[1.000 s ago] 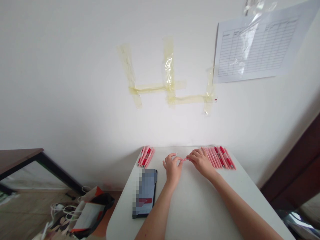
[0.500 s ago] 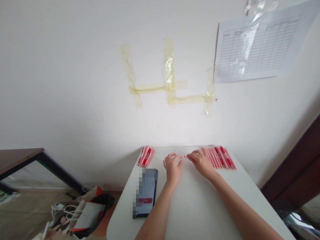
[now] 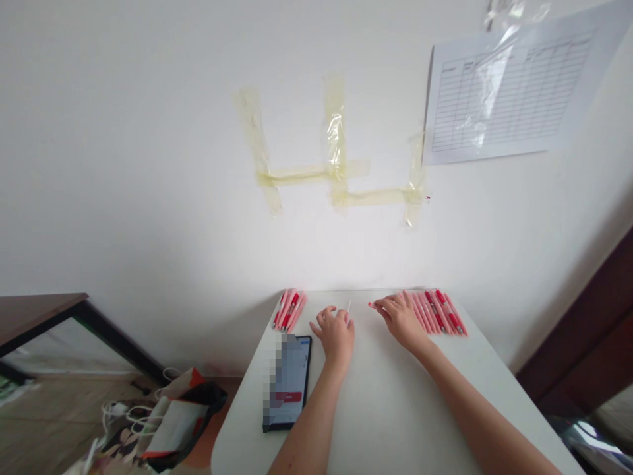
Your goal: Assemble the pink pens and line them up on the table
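My left hand (image 3: 337, 336) is low over the table, its outer fingers spread. Between its thumb and index finger stands out a thin white stick (image 3: 349, 307) that looks like a pen refill. My right hand (image 3: 399, 319) pinches a small red pen part (image 3: 372, 305), most of which is hidden by the fingers. Just beside that hand lies a row of pink and red pens (image 3: 435, 313) along the right side of the table. A smaller bunch of pink and red pens (image 3: 289, 311) lies at the back left.
A phone (image 3: 289, 382) with a blurred screen lies at the left edge of the white table (image 3: 395, 422), which stands against the wall. Tape strips (image 3: 335, 142) and a printed sheet (image 3: 514, 92) are on the wall. Bags and cables (image 3: 173, 422) are on the floor at left.
My left hand has drawn back left, away from the right hand, and its fingers have come down at the thin white stick. My right hand stays almost in place, still pinching the red pen part.
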The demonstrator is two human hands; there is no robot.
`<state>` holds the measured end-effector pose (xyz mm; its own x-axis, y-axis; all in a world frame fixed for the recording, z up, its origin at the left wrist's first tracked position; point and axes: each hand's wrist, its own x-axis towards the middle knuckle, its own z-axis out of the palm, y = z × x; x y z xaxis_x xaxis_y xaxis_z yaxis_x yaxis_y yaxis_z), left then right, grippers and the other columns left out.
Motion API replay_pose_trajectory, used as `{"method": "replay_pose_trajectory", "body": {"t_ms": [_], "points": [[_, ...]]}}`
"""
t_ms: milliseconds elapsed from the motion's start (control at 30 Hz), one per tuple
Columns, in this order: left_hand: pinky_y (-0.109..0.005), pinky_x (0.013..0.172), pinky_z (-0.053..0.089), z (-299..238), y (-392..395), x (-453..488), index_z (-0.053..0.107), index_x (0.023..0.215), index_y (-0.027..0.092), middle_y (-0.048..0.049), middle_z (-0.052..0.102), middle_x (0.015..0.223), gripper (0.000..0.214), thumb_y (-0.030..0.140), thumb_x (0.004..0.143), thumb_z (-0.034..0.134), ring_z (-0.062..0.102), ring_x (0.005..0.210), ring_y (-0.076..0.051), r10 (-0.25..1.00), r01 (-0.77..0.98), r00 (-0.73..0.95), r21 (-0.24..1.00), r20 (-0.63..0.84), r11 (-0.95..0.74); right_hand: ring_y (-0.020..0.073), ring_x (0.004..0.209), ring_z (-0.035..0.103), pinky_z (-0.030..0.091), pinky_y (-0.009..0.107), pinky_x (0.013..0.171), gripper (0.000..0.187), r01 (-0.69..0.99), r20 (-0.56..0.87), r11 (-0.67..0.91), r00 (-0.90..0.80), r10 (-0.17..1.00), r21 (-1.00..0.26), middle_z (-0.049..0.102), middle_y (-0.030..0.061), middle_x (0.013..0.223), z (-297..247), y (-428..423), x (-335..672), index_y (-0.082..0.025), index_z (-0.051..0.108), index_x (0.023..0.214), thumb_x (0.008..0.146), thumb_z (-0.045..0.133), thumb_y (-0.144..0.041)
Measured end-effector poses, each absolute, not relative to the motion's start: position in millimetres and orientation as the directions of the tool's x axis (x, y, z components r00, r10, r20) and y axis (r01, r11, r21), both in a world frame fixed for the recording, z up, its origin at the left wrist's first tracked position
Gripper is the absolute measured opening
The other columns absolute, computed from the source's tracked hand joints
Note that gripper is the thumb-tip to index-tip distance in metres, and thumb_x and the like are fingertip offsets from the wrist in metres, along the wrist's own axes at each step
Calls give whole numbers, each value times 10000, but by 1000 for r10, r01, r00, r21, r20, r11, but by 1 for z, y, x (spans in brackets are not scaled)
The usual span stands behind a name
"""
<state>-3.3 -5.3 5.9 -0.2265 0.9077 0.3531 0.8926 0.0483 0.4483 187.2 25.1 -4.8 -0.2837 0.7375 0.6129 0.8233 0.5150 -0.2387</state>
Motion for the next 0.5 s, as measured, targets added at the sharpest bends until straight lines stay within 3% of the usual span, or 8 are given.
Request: {"method": "replay_pose_trajectory", "body": {"t_ms": [167,500], "points": [[-678,1142,243,4,-4,-6,738,1038,247,-96,606,1272,212,305,866,628,465,1264,-317,892,922,-260,369,370,115,242,1030,648,277,608,1146,258,838,626,508,-291,724,-198,748,69,991,-3,23,187,-263,673,1131,1048,435,-320],[-667,1129,265,1,0,-8,766,891,203,-116,616,1268,228,303,906,561,478,1257,-325,885,936,-255,330,390,124,239,1028,637,313,557,1107,235,838,628,512,-297,719,-190,754,68,1009,-2,25,191,-258,673,1107,1044,453,-311]]}}
